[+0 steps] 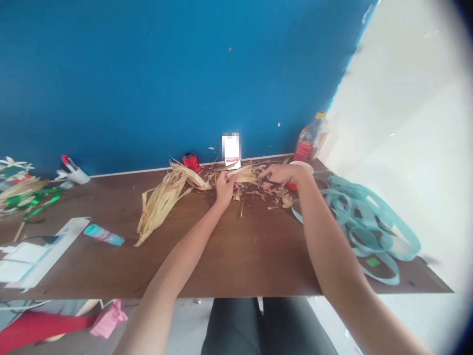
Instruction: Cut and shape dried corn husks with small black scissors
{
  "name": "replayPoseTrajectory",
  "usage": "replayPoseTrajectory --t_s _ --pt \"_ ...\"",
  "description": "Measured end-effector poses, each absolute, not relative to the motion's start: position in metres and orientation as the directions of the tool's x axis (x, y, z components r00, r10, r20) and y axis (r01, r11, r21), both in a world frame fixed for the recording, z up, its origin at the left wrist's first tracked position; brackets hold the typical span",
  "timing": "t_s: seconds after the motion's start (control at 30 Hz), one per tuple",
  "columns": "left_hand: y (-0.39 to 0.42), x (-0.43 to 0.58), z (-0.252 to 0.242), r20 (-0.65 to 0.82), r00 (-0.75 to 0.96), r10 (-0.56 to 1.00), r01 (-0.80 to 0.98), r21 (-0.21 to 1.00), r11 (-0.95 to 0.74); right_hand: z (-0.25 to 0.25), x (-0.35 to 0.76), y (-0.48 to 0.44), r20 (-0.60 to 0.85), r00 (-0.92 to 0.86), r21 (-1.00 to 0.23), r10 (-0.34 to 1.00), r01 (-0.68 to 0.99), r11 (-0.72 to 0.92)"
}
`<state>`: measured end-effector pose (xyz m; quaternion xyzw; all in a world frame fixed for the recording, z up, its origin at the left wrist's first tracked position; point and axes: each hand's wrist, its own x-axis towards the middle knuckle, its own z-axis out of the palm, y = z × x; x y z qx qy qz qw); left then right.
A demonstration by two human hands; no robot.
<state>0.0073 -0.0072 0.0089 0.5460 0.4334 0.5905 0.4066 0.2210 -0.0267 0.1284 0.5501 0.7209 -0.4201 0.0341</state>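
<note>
Husk strip (242, 173), at the desk's (236, 246) far edge, is pinched in the closed left hand (224, 187); the right hand (281, 175) grips scissors (269, 182). Probably light, dry, brittle: hold near its thicker end.

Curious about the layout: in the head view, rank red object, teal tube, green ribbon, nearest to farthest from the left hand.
1. Red object, just left of the left hand, farther back.
2. Teal tube, farther left, mid-table.
3. Green ribbon, far left.

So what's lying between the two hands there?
In the head view, a pale dried husk piece stretches from the left hand, which grips it, toward the right hand, with loose husk scraps on the table beneath.
</note>
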Motion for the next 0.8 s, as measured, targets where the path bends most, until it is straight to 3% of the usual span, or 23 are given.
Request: replayPoseTrajectory --t_s 0.23,0.8 --pt "-0.008 0.007 0.01 0.269 -0.063 0.961 -0.035 0.962 -0.271 0.119 0.222 -0.021 -0.442 -0.386 -0.535 0.81 0.838 0.108" --pt "0.002 0.006 0.005 0.205 -0.096 0.974 -0.175 0.96 -0.22 0.1 0.221 -0.006 -0.292 -0.476 -0.659 0.829 0.728 0.186"
